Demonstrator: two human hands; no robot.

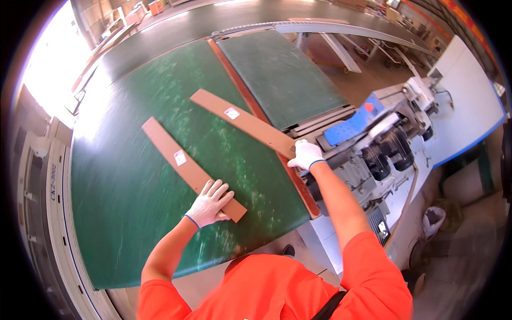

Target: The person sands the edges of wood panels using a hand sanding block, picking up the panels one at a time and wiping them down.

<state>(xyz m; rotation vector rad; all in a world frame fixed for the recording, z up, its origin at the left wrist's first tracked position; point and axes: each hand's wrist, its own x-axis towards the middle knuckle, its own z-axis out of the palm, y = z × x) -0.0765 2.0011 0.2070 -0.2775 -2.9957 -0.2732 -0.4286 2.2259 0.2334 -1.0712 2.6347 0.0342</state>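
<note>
Left grip [209,204] spread on near board [185,168]; right grip [306,154] clasps far board [246,125].

From my distant seat, I see a bright orange-red shirt [266,288] with short, loose sleeves [368,261] that leave both forearms uncovered. The left hand [209,204] and the right hand [306,154] each wear a white knit glove, its cuff edged with a thin blue band [316,162]. A black strap [329,306] crosses the shirt low on the right, and one dark shoe [288,250] (only its toe, really) shows past the torso.
</note>
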